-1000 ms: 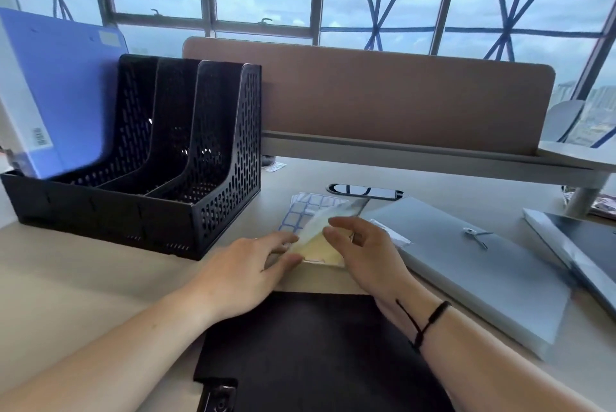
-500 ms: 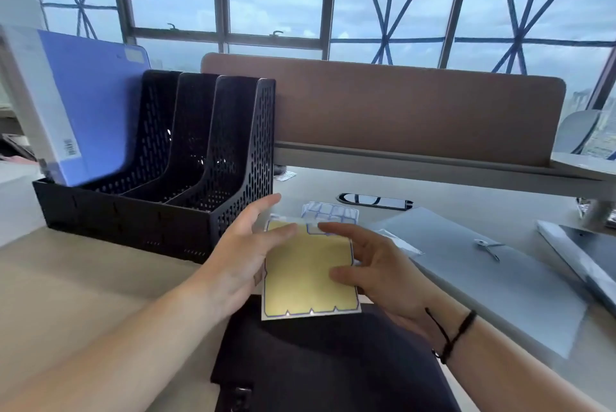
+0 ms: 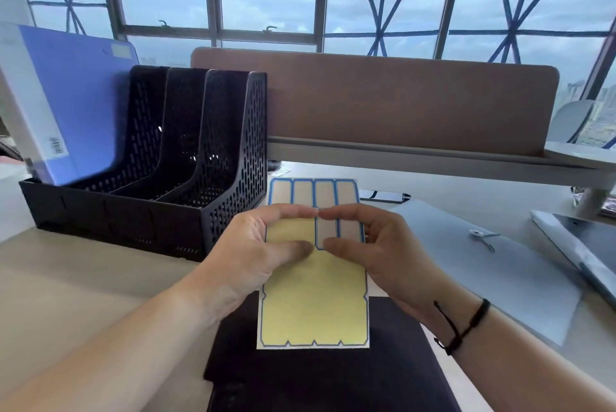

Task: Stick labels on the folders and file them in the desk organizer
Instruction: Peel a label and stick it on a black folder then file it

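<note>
Both hands hold a label sheet (image 3: 313, 305) upright above a black folder (image 3: 333, 375) lying near the desk's front edge. The sheet's lower part is bare yellow backing; several blue-framed labels remain at its top and right. My left hand (image 3: 253, 255) grips the sheet's left edge, thumb on the yellow backing. My right hand (image 3: 376, 245) holds the right side, thumb and forefinger at one of the lower labels. The black mesh desk organizer (image 3: 213, 185) stands at the left, with a blue folder (image 3: 76, 105) in its leftmost slot.
A grey-blue string-tie folder (image 3: 483, 265) lies flat at the right, another folder (image 3: 586, 248) beyond it at the desk's right edge. A dark phone (image 3: 383, 195) lies behind the sheet. A brown divider panel (image 3: 400, 105) runs along the back.
The sheet has been lifted off the desk and turned flat toward me, over the black folder. My fingers have moved up to the labels near its top.
</note>
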Tool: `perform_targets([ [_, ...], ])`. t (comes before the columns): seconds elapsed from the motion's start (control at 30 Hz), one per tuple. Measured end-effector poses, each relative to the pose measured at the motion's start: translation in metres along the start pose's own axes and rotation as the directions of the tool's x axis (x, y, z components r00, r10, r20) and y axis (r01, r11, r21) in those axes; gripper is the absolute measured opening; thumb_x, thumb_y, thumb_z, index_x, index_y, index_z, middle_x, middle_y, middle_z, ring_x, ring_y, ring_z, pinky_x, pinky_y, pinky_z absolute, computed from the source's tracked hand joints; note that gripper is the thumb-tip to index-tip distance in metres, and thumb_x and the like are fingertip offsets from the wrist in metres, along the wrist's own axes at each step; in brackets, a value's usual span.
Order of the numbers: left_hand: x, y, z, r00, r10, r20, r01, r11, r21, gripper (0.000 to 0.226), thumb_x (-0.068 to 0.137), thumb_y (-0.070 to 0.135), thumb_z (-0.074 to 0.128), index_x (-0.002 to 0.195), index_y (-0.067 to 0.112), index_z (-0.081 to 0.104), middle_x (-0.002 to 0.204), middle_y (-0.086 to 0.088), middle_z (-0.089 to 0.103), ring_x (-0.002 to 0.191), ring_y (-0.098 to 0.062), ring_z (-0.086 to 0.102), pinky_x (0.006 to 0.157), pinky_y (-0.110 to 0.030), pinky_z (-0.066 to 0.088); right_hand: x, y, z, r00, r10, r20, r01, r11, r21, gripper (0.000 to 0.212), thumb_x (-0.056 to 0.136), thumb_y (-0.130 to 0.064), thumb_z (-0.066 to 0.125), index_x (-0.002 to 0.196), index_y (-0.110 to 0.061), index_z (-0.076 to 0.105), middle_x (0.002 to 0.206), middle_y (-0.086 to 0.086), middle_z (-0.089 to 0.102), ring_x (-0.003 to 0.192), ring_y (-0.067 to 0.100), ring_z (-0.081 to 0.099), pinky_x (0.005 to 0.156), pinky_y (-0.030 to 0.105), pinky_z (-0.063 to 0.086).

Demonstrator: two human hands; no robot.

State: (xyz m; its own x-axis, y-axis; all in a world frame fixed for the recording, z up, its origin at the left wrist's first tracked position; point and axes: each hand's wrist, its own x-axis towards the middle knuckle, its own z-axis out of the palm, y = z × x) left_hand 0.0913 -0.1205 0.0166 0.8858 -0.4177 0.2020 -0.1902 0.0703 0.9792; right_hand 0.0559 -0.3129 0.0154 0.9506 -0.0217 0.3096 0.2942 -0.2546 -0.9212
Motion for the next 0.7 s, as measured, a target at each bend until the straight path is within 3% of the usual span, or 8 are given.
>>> perform_targets([
  [0.07,0.000,0.000,0.001,1.000,0.010,-0.012,-0.010,1.000,-0.013,0.039,0.083,-0.007,0.072,0.109,0.021,0.075,0.098,-0.025,0.074,0.082,-0.034,0.071,0.082,-0.049,0.057,-0.001,0.000,-0.001,1.000,-0.005,0.029,0.006,0.999,-0.032,0.039,0.076,-0.012,0.085,0.107,-0.032,0.075,0.094,0.002,0.078,0.083,0.024,0.073,0.080,0.040,0.060],
  [0.2,0.000,-0.001,0.002,1.000,0.012,-0.026,-0.014,0.997,-0.070,0.039,0.082,-0.008,0.071,0.111,0.018,0.073,0.102,-0.026,0.074,0.087,-0.037,0.070,0.085,-0.054,0.056,-0.003,0.002,0.001,0.999,-0.001,0.040,0.006,0.994,-0.110,0.050,0.068,-0.012,0.090,0.108,-0.036,0.071,0.093,-0.004,0.078,0.078,0.011,0.071,0.073,0.028,0.057],
  [0.37,-0.001,0.000,0.004,0.999,0.011,-0.052,-0.015,0.998,-0.067,0.039,0.081,-0.005,0.075,0.111,0.019,0.073,0.105,-0.032,0.070,0.085,-0.033,0.066,0.084,-0.045,0.056,-0.001,0.011,0.007,0.999,-0.030,-0.025,0.025,0.986,-0.164,0.055,0.060,-0.036,0.089,0.109,-0.045,0.067,0.102,-0.007,0.076,0.094,0.015,0.071,0.090,0.043,0.057],
  [0.43,-0.001,0.000,0.004,0.998,0.031,-0.049,-0.032,0.999,-0.027,0.040,0.078,0.000,0.079,0.110,0.023,0.074,0.109,-0.032,0.068,0.088,-0.032,0.066,0.090,-0.046,0.054,-0.001,0.014,0.008,0.999,-0.035,-0.034,0.028,0.984,-0.173,0.054,0.058,-0.044,0.086,0.109,-0.046,0.067,0.105,-0.008,0.075,0.101,0.015,0.070,0.094,0.045,0.055],
  [0.53,0.001,-0.003,0.003,0.995,0.057,-0.080,-0.054,0.998,0.044,0.042,0.078,0.001,0.080,0.109,0.030,0.074,0.112,-0.009,0.074,0.107,-0.029,0.069,0.099,-0.050,0.052,-0.002,0.014,0.010,0.999,-0.043,-0.030,0.038,0.988,-0.148,0.043,0.065,-0.037,0.087,0.104,-0.045,0.071,0.104,-0.010,0.075,0.101,0.012,0.070,0.095,0.046,0.055],
  [0.63,0.001,-0.004,0.002,0.996,0.046,-0.070,-0.044,0.998,0.034,0.041,0.076,0.003,0.081,0.107,0.029,0.075,0.107,-0.007,0.076,0.101,-0.027,0.071,0.095,-0.047,0.056,-0.003,0.013,0.012,0.998,-0.042,-0.049,0.036,0.991,-0.129,0.035,0.070,-0.028,0.089,0.099,-0.043,0.075,0.101,-0.013,0.076,0.097,0.009,0.071,0.094,0.046,0.055],
  [0.7,0.001,-0.004,0.002,0.999,0.030,-0.030,-0.029,1.000,0.006,0.038,0.080,-0.003,0.076,0.109,0.023,0.074,0.104,-0.005,0.077,0.099,-0.021,0.072,0.090,-0.035,0.056,-0.003,0.012,0.011,0.998,-0.031,-0.063,0.024,0.994,-0.106,0.034,0.070,-0.026,0.090,0.096,-0.041,0.076,0.097,-0.014,0.077,0.093,0.008,0.072,0.091,0.045,0.057],
])
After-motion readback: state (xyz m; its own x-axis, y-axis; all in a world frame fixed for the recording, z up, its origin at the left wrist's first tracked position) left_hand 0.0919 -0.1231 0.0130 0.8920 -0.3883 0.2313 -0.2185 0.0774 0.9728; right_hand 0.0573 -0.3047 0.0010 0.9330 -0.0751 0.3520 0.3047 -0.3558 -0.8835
